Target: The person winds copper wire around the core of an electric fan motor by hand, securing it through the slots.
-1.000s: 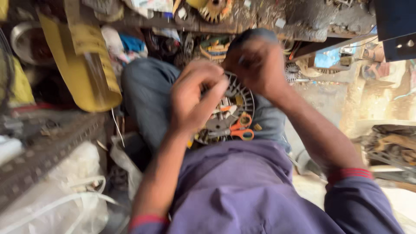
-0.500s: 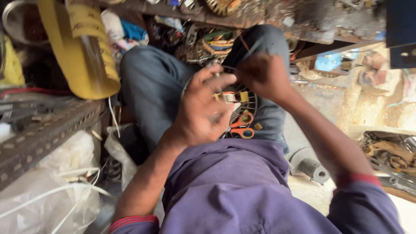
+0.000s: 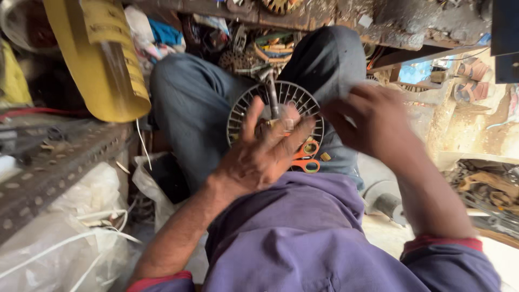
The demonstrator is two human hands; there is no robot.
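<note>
Cluttered workshop all round: a perforated metal shelf [image 3: 48,173] at the left, a yellow sheet [image 3: 102,59] hanging above it, white plastic bags [image 3: 65,232] below. Seated person, round slotted metal disc [image 3: 273,108] resting in the lap between the knees, orange-handled scissors [image 3: 305,157] just beside its lower rim. Left hand [image 3: 259,154] lies over the disc, fingers spread, touching it. Right hand [image 3: 373,121] hovers at the disc's right edge, blurred; its grip I cannot tell.
</note>
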